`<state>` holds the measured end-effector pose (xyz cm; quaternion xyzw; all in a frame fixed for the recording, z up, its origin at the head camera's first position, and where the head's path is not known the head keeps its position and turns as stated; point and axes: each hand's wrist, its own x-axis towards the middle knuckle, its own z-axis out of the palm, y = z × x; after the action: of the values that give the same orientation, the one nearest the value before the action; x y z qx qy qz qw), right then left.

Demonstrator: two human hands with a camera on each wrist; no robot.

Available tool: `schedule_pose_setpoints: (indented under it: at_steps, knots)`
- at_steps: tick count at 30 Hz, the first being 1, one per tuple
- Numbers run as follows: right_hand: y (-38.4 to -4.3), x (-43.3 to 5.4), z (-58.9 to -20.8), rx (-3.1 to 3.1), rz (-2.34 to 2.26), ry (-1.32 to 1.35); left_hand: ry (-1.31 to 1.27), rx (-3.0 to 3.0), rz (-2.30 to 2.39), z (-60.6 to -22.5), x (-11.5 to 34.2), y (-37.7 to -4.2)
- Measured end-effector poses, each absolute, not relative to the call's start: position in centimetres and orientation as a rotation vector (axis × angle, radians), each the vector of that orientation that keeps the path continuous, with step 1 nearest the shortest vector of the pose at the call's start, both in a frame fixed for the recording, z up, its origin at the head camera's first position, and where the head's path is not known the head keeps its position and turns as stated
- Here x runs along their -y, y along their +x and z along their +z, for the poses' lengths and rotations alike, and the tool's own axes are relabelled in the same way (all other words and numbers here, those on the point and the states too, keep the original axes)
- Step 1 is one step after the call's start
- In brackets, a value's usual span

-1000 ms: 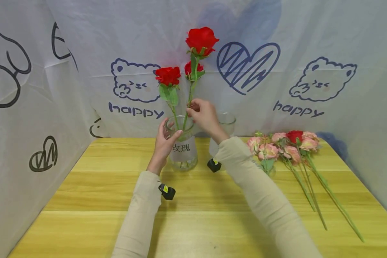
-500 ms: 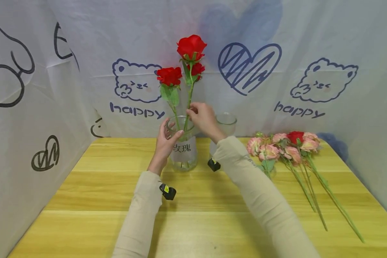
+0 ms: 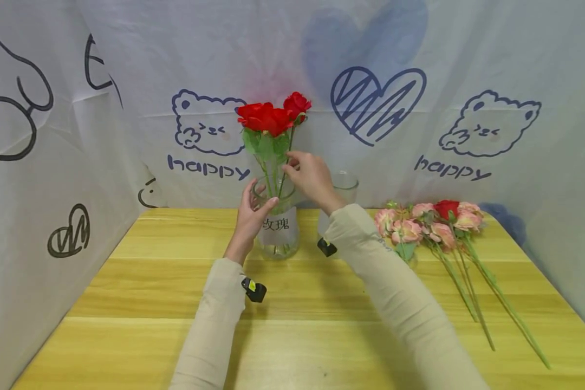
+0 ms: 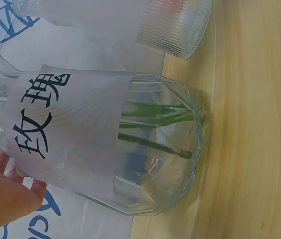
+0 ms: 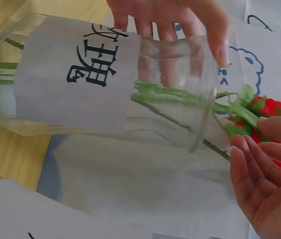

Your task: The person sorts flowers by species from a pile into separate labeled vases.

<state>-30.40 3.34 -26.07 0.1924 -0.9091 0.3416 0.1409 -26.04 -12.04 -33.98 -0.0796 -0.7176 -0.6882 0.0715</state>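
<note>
A clear glass vase (image 3: 279,250) with a white paper label stands upright on the wooden table. My left hand (image 3: 249,219) holds its neck, thumb at the front and fingers around the far side. Three red roses stand in the vase: a left rose (image 3: 248,115), a middle rose (image 3: 275,120) and a thinner-stemmed right rose (image 3: 297,103). Their green stems (image 4: 157,115) reach toward the vase bottom in the left wrist view. My right hand (image 3: 312,176) is just above the rim beside the stems. In the right wrist view its thumb and fingertips (image 5: 239,144) are parted near the leaves.
A second glass vase (image 3: 346,187) stands to the right, partly behind my right forearm. Several pink flowers (image 3: 405,230) and one red rose (image 3: 447,208) lie at the table's right, long stems toward the front. A printed cloth (image 3: 380,32) hangs behind the table.
The tall middle rose has dropped down into the vase, its bloom now level with the left rose. My right fingers have parted from its stem. My left hand has stayed on the vase.
</note>
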Motion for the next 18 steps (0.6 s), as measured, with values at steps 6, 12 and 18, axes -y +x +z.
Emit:
schedule_pose_setpoints:
  at_steps: [6, 12, 18]
  knots:
    - [-30.2, -3.9, -26.0, 2.592, 1.021, 0.578, -0.217, 2.171, -2.072, -35.6, 12.5, -27.8]
    - [-29.7, -4.5, -26.2, 2.535, 1.022, 0.612, -0.215, 2.155, -2.067, -36.7, 12.6, -28.7]
    - [-28.8, -5.7, -25.8, 2.462, 1.010, 0.650, -0.224, 2.140, -2.038, -36.7, 12.4, -28.5]
